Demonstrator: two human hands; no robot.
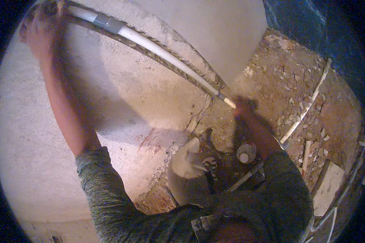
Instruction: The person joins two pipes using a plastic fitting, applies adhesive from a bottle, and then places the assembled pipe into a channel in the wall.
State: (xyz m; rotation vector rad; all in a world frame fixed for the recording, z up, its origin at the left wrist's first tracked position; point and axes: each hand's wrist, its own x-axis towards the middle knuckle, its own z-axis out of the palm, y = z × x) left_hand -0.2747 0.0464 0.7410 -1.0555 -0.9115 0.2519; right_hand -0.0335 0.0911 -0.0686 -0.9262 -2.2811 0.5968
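A white plastic pipe [158,50] with a grey coupling [107,23] lies in a chased groove running down a rough plastered wall [121,101]. My left hand [38,28] is raised to the upper left and presses on the pipe's top end in the groove. My right hand [243,108] is low by the pipe's bottom end, closed around a dark tool whose tip meets the pipe end; the hand is blurred.
Rubble and dirt cover the floor [288,81] at the right. A second thin white pipe [308,105] lies across it. A light stone block [326,188] sits at the lower right. A white bag [186,170] and a round fitting [245,153] lie near my knees.
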